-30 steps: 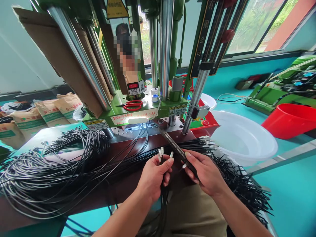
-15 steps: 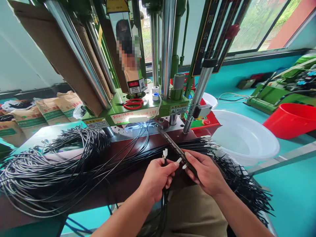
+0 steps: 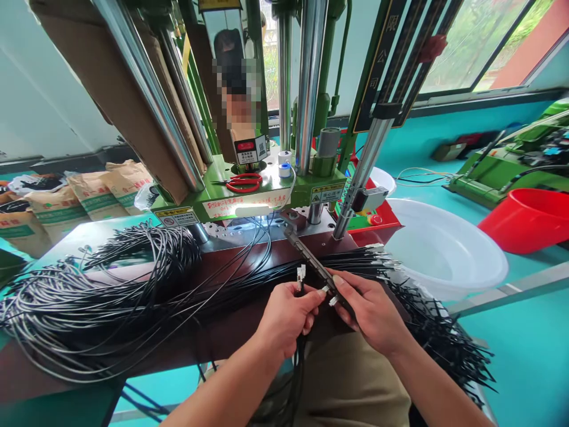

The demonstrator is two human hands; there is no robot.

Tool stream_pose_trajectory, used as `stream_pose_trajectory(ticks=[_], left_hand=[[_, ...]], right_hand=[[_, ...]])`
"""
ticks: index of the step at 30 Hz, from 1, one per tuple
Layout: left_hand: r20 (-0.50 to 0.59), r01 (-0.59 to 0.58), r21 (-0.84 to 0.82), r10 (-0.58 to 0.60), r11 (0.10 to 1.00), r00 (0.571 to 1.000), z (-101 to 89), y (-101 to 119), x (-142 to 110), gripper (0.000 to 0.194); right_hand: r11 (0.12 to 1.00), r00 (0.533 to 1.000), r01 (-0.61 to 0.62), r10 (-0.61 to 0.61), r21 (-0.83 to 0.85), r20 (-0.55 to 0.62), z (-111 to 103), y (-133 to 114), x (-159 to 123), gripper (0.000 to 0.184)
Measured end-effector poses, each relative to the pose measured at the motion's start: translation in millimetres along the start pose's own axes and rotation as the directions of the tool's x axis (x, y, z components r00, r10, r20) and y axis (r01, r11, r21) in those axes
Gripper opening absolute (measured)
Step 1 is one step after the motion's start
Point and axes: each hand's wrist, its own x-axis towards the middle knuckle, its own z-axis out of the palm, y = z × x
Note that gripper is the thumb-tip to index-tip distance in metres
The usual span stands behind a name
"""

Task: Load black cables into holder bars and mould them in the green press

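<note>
My left hand [image 3: 287,317] is closed around several black cables [image 3: 297,373] that hang down over my lap. White connectors [image 3: 301,271] on some of their ends stick up above the fist. Its thumb and finger pinch another white connector [image 3: 326,290] against the side of a long dark metal bar [image 3: 310,255]. My right hand [image 3: 376,311] grips the near end of that bar, thumb on top. The bar slants away toward the press, and a further white connector [image 3: 333,301] shows beside it, close to the right fingers.
A green press [image 3: 275,198] stands ahead, with red-handled scissors [image 3: 243,182] on its plate. Bundled black cables [image 3: 89,320] cover the left of the brown table [image 3: 231,255]; more cable ends [image 3: 444,338] lie at right. A white tub [image 3: 484,261] and red bucket [image 3: 528,222] stand beyond.
The view has shifted slightly, so the press and table sit a little further right. Both hands keep their holds; the pinched connector appears slightly closer to the bar.
</note>
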Motion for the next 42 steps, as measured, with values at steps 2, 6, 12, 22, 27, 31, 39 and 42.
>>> stream_pose_trajectory(ticks=[2,6,12,22,27,31,39,42], left_hand=[[-0.003,-0.004,-0.011,0.004,1.0,1.0,0.3,-0.5,0.7,0.02],[0.047,-0.01,-0.038,0.012,0.999,0.999,-3.3,-0.3,0.3,0.021],[-0.026,-0.076,-0.252,0.072,0.965,0.997,-16.4,3.4,-3.0,0.027],[-0.075,-0.062,-0.079,0.056,0.995,0.996,-11.5,2.5,1.9,0.029],[-0.052,-0.042,0.05,0.045,0.998,0.998,-8.7,3.5,0.9,0.023],[-0.051,-0.036,0.055,0.039,0.998,0.998,-8.8,4.0,1.3,0.023],[-0.047,-0.057,0.048,0.059,0.997,0.997,-8.2,1.7,4.0,0.023],[-0.048,-0.062,0.043,0.064,0.997,0.997,-7.8,1.5,4.1,0.022]], right_hand=[[1.0,1.0,0.009,-0.009,-0.026,0.007,0.5,0.2,-0.4,0.049],[1.0,1.0,-0.002,0.002,0.031,0.006,-0.5,-0.2,-0.3,0.048],[0.973,0.996,-0.078,0.084,0.218,-0.019,-6.3,-2.4,-0.2,0.044],[0.975,0.996,-0.094,0.091,0.203,0.025,-7.6,-2.8,-0.6,0.043],[0.976,0.996,-0.094,0.09,0.197,0.03,-8.1,-1.7,0.4,0.045],[0.981,0.995,-0.096,0.09,0.17,0.044,-7.2,-2.6,0.7,0.046],[0.993,0.996,-0.077,0.074,0.091,0.044,-5.5,-3.2,-0.2,0.051],[0.998,0.998,-0.052,0.05,0.04,0.043,-4.3,-5.6,-2.4,0.049]])
